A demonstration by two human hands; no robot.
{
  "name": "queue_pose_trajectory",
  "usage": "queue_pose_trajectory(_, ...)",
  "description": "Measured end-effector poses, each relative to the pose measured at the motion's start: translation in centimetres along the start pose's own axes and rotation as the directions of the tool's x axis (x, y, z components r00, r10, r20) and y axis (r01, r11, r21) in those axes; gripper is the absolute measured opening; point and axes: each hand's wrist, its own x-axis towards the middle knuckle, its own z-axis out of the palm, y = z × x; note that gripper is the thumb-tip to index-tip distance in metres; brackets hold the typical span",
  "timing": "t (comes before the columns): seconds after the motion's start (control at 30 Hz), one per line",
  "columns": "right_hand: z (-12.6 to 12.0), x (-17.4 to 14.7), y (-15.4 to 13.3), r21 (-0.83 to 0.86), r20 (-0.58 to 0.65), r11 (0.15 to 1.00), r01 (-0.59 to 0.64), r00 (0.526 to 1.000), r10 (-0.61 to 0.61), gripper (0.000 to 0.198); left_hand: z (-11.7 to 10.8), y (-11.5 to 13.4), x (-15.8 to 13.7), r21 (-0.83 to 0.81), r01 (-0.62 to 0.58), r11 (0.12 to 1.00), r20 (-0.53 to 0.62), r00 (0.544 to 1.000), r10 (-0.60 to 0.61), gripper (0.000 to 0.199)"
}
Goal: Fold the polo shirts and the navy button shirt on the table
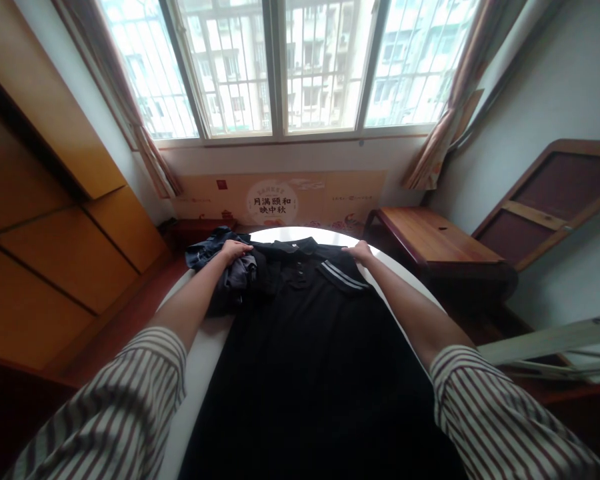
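Windows (277, 73) fill the top of the frame, with a wooden cabinet (55, 173) down the left side and a desk (440, 233) at right of centre. A round white counter (200, 373) rises through the middle, mostly covered by a black shirt (325, 373). The shirt lies spread out, its long axis running from the centre of the frame down past the bottom edge, collar end toward the windows; its hem is out of sight. A dark heap of clothes (230, 277) sits at left of centre on the counter, against the shirt's left edge.

Both hands are at the collar end, almost level, one at either shoulder, with the shirt's body stretching from them toward the bottom of the frame; neither is clearly nearer. The left hand (235, 249) pinches the left shoulder beside the heap, and the right hand (359, 253) pinches the right one between its fingertips.

Plain and fairly smooth, the shirt shows one short sleeve (344, 273), right of centre, with two pale stripes; the other merges with the heap. Smallest are the folded collar (300, 247) and the buttons (300, 272) beneath it.
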Motion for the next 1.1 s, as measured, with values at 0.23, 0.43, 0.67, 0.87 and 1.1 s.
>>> queue_pose_trajectory(0.23, 0.1, 2.6, -0.2, -0.026, -0.138, 0.995, 0.094, 0.986, -0.097, 0.03, 0.3, 1.4, 0.7, 0.087, -0.025, 0.996, -0.044, 0.999, 0.029, 0.035)
queue_pose_trajectory(0.43, -1.9, 1.5, -0.4, -0.085, -0.259, 0.983, 0.164, 0.949, -0.181, 0.038, 1.3, 4.6, 0.3, 0.239, -0.147, 0.96, -0.063, 0.984, 0.166, 0.024)
queue_pose_trajectory(0.67, -3.6, -10.8, 2.1, -0.108, -0.055, 0.876, 0.471, 0.877, -0.478, 0.022, -0.7, 3.4, -12.7, 0.275, -0.692, 0.667, 0.359, 0.718, 0.596, 0.021)
queue_pose_trajectory(0.87, -5.3, -30.2, 13.1, -0.131, 0.292, 0.521, 0.843, 0.535, -0.793, 0.029, -7.4, -5.9, -32.5, 0.168, -0.853, 0.494, 0.677, 0.464, 0.571, 0.019)
queue_pose_trajectory(1.1, -4.7, -38.1, 22.3, -0.418, 0.172, 0.414, 0.809, 0.518, -0.838, 0.067, -11.4, -13.4, -40.4, 0.309, -0.873, 0.378, 0.611, 0.487, 0.625, 0.051)
